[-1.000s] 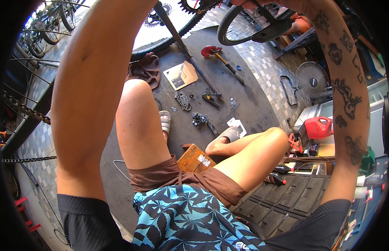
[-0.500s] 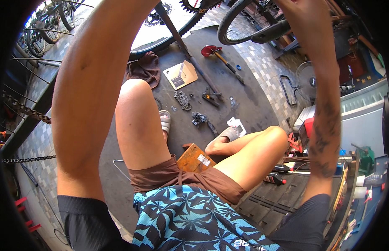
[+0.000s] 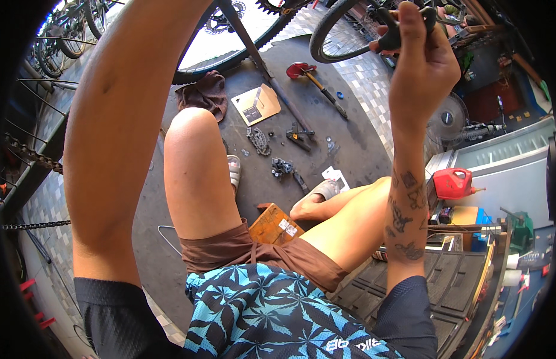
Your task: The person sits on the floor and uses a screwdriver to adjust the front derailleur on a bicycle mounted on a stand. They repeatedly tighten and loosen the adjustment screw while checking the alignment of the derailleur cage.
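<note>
My right hand is raised at the upper right, with its fingers wrapped around a black-handled tool. One rounded black part shows left of the hand and another right of the thumb; the tool's working end cannot be made out. My left forearm runs up past the top edge, so the left hand is out of sight. Beyond the arms stand a bicycle wheel and a dark metal post. A coiled bicycle chain and a black rear derailleur lie on the floor mat.
A flat cardboard box, a dark cloth and a red-headed mallet lie on the mat. An orange wooden box sits between my legs. At the right are a red jug, a fan and a black slatted surface.
My right hand has come down from the top edge into view, with the black-handled tool in it. The right forearm has swung left, uncovering the red jug. My left arm has shifted slightly left.
</note>
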Available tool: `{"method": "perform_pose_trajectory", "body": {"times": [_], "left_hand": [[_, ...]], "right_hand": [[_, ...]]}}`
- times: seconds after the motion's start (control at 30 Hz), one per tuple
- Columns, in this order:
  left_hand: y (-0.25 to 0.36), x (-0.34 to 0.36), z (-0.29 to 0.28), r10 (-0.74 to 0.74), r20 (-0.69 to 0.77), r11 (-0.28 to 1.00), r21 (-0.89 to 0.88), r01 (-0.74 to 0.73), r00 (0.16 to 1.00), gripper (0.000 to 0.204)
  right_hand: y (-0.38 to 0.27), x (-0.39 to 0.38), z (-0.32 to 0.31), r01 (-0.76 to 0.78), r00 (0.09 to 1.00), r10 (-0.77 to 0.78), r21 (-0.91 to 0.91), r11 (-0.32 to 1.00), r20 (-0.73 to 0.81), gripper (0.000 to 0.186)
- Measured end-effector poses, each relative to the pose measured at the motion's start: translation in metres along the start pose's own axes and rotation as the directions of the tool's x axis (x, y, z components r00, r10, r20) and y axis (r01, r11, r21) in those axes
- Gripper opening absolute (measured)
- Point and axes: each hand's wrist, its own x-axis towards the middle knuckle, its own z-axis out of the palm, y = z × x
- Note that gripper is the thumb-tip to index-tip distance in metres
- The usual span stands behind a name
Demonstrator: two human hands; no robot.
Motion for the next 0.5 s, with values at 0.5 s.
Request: {"method": "perform_pose_trajectory", "body": {"times": [0.5], "left_hand": [[0.031, 0.063, 0.011, 0.309, -0.543, 0.945, 0.081, -0.318, 0.781, 0.022]], "right_hand": [[-0.003, -0.014, 0.003, -0.175, 0.984, 0.176, 0.02, 0.984, -0.009, 0.032]]}}
